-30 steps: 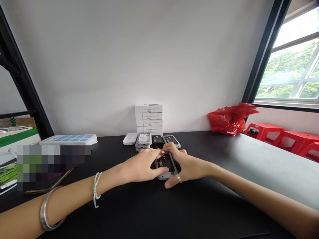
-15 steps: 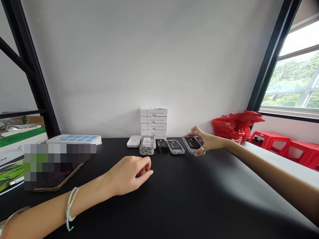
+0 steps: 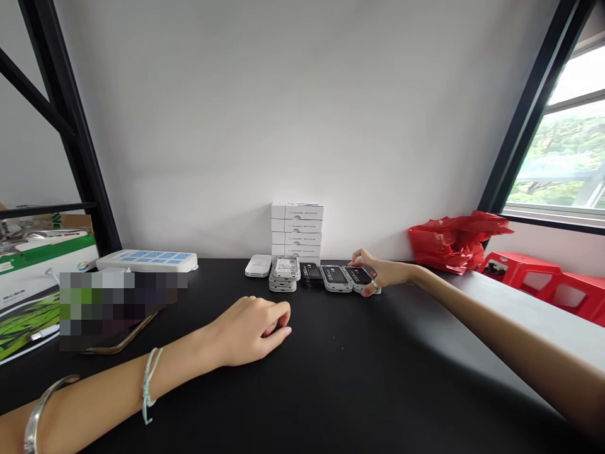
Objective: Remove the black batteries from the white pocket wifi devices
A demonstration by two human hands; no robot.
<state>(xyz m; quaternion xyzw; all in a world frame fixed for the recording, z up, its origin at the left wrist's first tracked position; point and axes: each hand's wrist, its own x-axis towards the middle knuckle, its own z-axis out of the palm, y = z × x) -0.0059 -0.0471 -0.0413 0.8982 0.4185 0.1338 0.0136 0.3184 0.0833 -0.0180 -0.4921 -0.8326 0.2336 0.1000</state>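
Black tabletop (image 3: 312, 391) ran right across my view, w/ a crumpled red plastic bag (image 3: 454, 243) at its far R side. A stack of white boxes (image 3: 297, 233) stood by the wall, abt centre. My L hand (image 3: 248, 331) was low over or on the tabletop, couldn't tell which; empty, L fingers (image 3: 282, 311) half-curled, thumb apart from the index. My R hand (image 3: 385, 272) was stretched out to the R end of the row. White shells (image 3: 284, 271) sat stacked in front of the boxes.

The device w/ black battery (image 3: 358, 277) was in my R hand at the row's R end, battery side up. Long axis ran diag.: far end leaning L, near end pointing twd me & a bit R. L edge just beside the second device (image 3: 336, 277), which leaned the same way but less; couldn't tell if they touched. White covers (image 3: 258, 266) lay L of the shells, black batteries (image 3: 312, 275) btwn shells & second device.

R fingers (image 3: 361, 254) gripped the device end to end, thumb at near edge, index at far edge. Silver ring (image 3: 376, 285) on R thumb.
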